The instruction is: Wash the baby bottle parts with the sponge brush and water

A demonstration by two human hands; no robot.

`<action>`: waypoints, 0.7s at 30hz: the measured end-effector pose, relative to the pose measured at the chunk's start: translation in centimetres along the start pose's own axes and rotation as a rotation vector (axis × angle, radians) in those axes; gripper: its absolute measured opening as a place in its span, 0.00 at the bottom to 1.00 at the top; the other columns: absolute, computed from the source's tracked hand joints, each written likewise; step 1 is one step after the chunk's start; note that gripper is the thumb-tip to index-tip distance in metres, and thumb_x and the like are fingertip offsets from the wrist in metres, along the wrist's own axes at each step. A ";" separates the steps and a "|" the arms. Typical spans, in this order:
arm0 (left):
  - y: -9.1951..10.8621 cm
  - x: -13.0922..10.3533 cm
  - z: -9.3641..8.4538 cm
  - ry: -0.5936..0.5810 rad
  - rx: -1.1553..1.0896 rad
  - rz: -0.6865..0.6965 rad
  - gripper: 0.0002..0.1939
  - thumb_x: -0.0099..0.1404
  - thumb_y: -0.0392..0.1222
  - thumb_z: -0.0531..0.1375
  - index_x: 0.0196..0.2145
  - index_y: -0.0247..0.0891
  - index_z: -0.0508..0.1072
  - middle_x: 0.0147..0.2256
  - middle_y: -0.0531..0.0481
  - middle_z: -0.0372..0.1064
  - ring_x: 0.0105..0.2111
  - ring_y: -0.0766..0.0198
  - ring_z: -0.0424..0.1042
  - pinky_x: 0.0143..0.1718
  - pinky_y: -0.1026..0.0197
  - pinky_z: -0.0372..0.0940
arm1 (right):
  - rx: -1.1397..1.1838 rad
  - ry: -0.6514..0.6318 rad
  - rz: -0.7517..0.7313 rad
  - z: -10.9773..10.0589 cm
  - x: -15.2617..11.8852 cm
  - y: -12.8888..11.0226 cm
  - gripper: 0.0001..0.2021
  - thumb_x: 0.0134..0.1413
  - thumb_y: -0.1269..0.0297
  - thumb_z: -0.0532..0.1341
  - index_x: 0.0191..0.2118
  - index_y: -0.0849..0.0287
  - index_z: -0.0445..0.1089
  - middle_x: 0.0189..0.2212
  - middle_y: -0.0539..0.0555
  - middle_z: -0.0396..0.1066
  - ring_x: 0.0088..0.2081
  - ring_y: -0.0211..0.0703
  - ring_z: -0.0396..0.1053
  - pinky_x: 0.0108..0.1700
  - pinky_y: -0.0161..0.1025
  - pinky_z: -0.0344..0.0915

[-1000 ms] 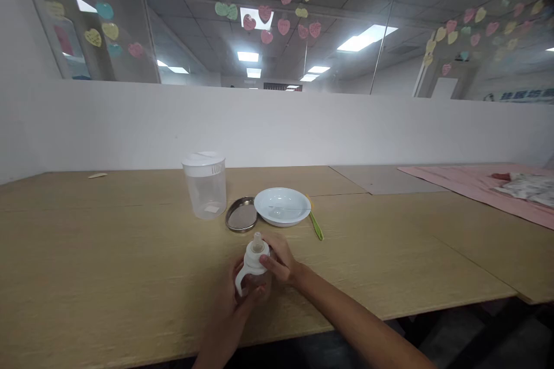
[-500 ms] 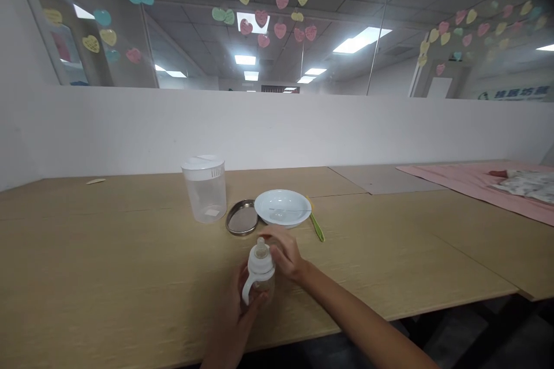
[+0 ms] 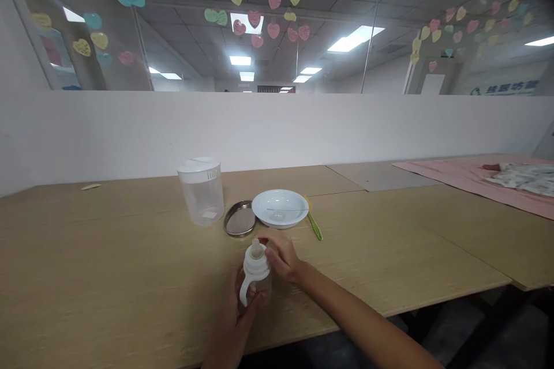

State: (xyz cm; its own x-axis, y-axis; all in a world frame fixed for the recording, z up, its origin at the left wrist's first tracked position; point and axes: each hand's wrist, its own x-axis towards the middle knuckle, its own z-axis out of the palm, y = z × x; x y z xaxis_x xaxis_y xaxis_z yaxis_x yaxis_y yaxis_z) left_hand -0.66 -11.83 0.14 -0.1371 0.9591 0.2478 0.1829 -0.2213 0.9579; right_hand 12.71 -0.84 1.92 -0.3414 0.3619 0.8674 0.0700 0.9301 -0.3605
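In the head view, the white bowl (image 3: 280, 221) sits on the wooden table (image 3: 130, 265), and a thin, straight line crosses its inside. The baby bottle (image 3: 257, 270) is on the person's side of the bowl and a little to its left, teat uppermost; whether its base touches the tabletop cannot be told, as the fingers cover it. The left hand (image 3: 235, 314) is wrapped around the lower, clear part of the bottle on its left side, close to the white handle, with the thumb across the front. The right hand (image 3: 281, 255), directly on the near side of the bowl, pinches the white collar from the right, thumb against its edge and fingers curled behind; the exact contact of those fingers is hidden.

Just left of the bowl and right up against it lies a shallow metal tray (image 3: 240, 222). Further left of the bowl, beyond the tray, stands a clear container (image 3: 202, 199) with a white lid. Beside the bowl's right edge rests a slim tool (image 3: 316, 228) with a green handle. Well to the right of the bowl, a pink cloth (image 3: 450, 176) is spread, with patterned fabric (image 3: 526, 177) on it. Behind the bowl rises a white wall (image 3: 281, 127), topped by glass bearing heart-shaped notes (image 3: 274, 0).
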 end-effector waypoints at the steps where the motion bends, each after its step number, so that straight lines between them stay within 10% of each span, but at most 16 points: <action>1: 0.3 -0.1 -0.1 -0.016 0.003 -0.009 0.32 0.57 0.53 0.60 0.55 0.37 0.60 0.52 0.41 0.64 0.54 0.51 0.62 0.56 0.53 0.58 | 0.010 -0.035 -0.043 0.0 0.0 -0.4 0.22 0.59 0.49 0.46 0.44 0.60 0.67 0.35 0.57 0.72 0.36 0.43 0.69 0.40 0.39 0.65; 21: -0.9 -0.2 0.5 0.052 -0.053 0.063 0.31 0.57 0.53 0.59 0.55 0.39 0.61 0.54 0.43 0.63 0.55 0.50 0.62 0.55 0.53 0.60 | 0.167 0.197 0.093 0.1 2.1 -2.0 0.17 0.46 0.63 0.65 0.45 0.55 0.69 0.44 0.58 0.70 0.48 0.48 0.67 0.50 0.47 0.65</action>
State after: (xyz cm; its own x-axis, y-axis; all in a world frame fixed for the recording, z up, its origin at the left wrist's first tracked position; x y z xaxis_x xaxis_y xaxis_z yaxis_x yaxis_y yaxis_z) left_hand -0.31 -11.68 -0.84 -0.1775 0.9329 0.3134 0.1416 -0.2909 0.9462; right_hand 11.74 -1.91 4.39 -0.1506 0.4655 0.8722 -0.0684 0.8752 -0.4789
